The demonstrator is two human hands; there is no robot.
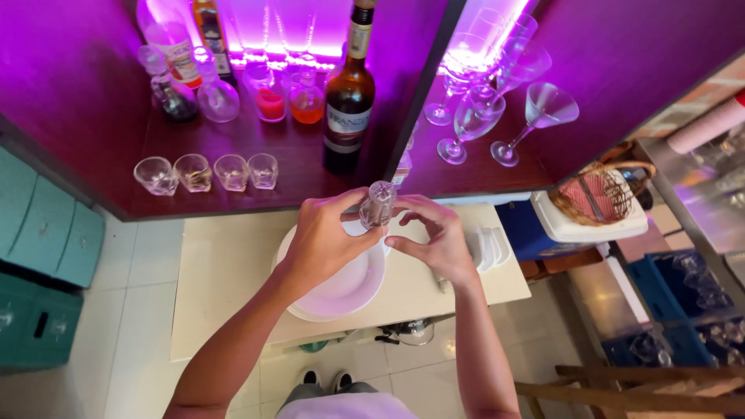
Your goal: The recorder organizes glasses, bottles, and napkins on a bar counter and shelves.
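Note:
My left hand (326, 237) grips a small clear shot glass (378, 203), holding it up in front of the shelf edge. My right hand (434, 233) touches the same glass from the right, fingers curled around its lower side. Below both hands a white bowl (341, 291) sits on a cream counter (225, 271). Directly behind the glass a dark wine bottle (348, 93) stands on the purple-lit shelf (233, 198).
A row of several shot glasses (206, 172) lines the shelf's front left, with small bottles and flasks behind. Stemmed glasses (497, 105) stand on the right shelf. A wicker basket (601, 194) sits on a white cooler, and blue crates (675, 310) are at the right.

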